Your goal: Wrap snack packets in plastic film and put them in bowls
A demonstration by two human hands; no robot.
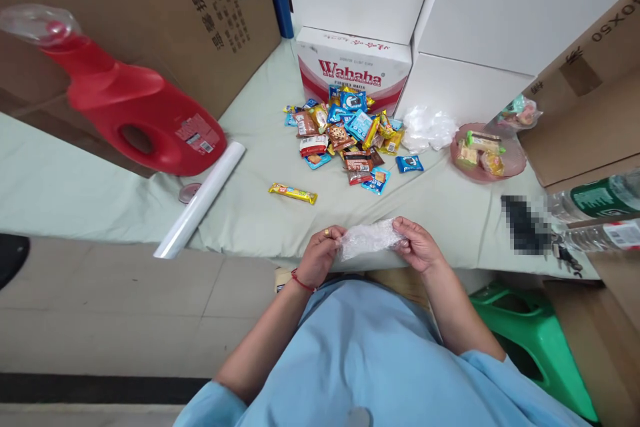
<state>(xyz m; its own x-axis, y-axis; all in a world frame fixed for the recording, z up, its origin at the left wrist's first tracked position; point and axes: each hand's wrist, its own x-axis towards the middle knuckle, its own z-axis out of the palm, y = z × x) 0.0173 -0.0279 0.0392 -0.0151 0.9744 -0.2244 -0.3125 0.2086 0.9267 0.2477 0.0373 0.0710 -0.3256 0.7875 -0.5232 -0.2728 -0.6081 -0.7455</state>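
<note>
Both of my hands grip a crinkled clear plastic bag (369, 240) above the table's front edge. My left hand (323, 253) pinches its left end, and my right hand (416, 245) pinches the right end. Beyond them a single yellow-wrapped snack bar (293, 193) lies on the pale green tablecloth (240, 213). Farther back, a heap of small wrapped snacks (345, 137) in blue, brown, yellow and red is piled against a Wahaba-style water carton (355, 67). A bunch of similar clear plastic bags (429, 127) sits right of the heap.
A red detergent bottle (150, 113) and a white roll (200, 200) are at left. On the right are a pink bowl (487, 173) with several snacks, plastic bottles (600, 197), keys (565, 257) and a green stool (540, 340). Cardboard boxes (590, 113) border the table.
</note>
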